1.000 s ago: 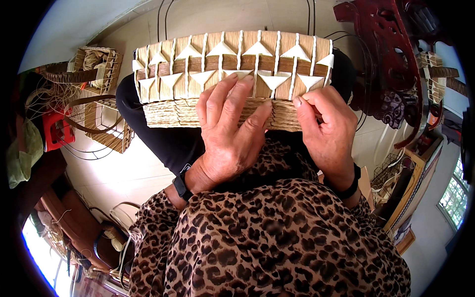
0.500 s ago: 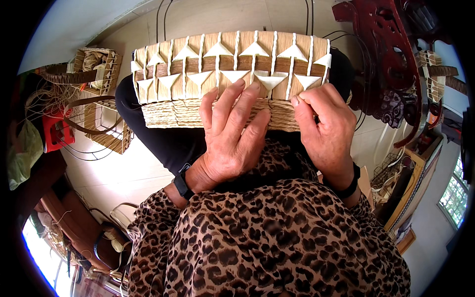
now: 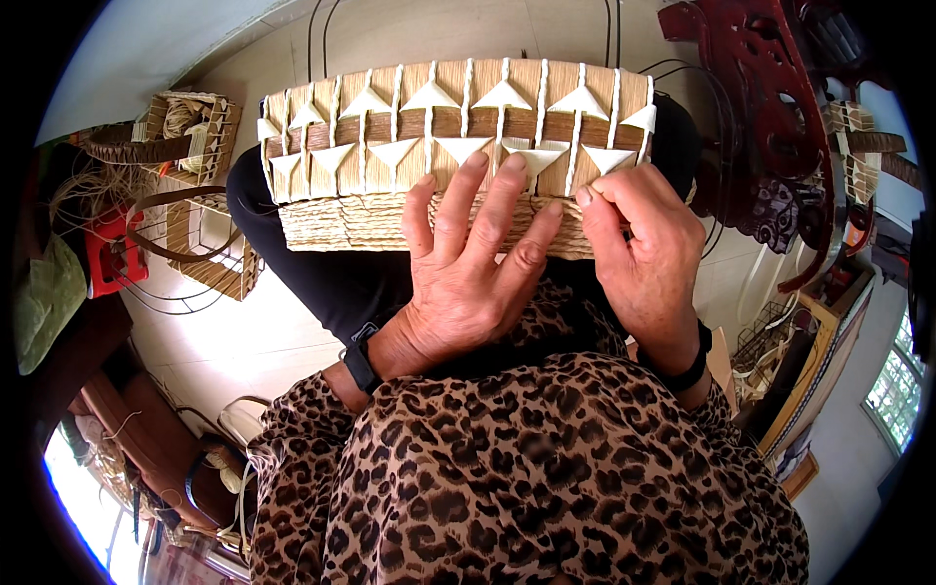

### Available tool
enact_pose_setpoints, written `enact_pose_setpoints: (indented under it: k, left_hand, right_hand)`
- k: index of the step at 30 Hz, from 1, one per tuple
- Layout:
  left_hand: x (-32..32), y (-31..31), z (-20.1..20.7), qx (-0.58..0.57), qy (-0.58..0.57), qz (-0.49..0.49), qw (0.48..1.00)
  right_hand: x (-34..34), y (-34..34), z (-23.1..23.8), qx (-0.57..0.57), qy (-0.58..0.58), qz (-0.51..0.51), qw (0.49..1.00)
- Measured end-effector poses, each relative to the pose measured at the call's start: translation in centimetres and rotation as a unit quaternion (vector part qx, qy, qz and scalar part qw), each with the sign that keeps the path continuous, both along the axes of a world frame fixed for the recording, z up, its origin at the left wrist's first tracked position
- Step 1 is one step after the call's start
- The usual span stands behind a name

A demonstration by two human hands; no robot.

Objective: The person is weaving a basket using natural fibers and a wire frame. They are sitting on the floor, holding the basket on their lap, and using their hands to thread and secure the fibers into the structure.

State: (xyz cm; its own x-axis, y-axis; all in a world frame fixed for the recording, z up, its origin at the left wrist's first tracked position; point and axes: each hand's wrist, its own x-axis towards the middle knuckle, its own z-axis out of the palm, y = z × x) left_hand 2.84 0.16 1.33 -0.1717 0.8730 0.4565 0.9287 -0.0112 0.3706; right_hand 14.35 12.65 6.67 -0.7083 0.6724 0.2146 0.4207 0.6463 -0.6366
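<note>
Across my lap lies a woven basket (image 3: 341, 222) on its side, its wall banded in pale and brown strips. White twisted cords and folded white triangles (image 3: 395, 154) run over that wall in two rows, above a band of braided straw rope. My left hand (image 3: 473, 263) rests with spread fingers on the straw band and the lower edge of the wall. At the right end of the basket, my right hand (image 3: 643, 234) is closed, thumb and forefinger pinched together just below a white triangle (image 3: 607, 159). What the pinch holds is hidden.
At left stand handled baskets (image 3: 214, 273) and a red plastic stool (image 3: 115, 255) near loose fibre strands. Dark carved wooden furniture (image 3: 751, 107) is at upper right. Thin black wires (image 3: 606, 39) rise beyond the basket. A wooden-framed piece (image 3: 824, 341) leans at right.
My left hand's fingers have spread wider, with the thumb and fingers shifting slightly to the right along the basket. My right hand stays pinched in nearly the same place.
</note>
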Motion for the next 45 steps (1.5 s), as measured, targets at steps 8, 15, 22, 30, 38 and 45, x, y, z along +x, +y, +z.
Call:
enact_pose_setpoints:
  k: [8,15,22,30,38,45]
  left_hand:
    - [0.4,0.4,-0.2,-0.005,-0.027,0.005,1.0]
    - [0.7,0.6,-0.3,-0.002,-0.025,0.009,1.0]
    - [0.6,0.7,-0.3,-0.012,-0.012,0.005,1.0]
    - [0.5,0.7,-0.3,-0.012,-0.018,0.005,1.0]
    - [-0.9,0.5,0.1,0.081,-0.136,-0.001,0.987]
    - [-2.3,-0.1,0.9,0.139,-0.163,-0.001,0.977]
  right_hand:
    - [-0.1,0.5,0.0,0.108,0.003,0.042,0.993]
    - [1.5,1.1,0.4,0.076,0.038,0.009,0.996]
    - [1.3,1.4,0.9,0.057,0.045,0.04,0.997]
    - [1.4,1.7,0.9,0.026,0.064,0.055,0.996]
    - [1.0,2.1,0.6,-0.009,0.066,0.042,0.997]
    - [1.5,2.1,-0.2,-0.013,0.05,0.04,0.998]
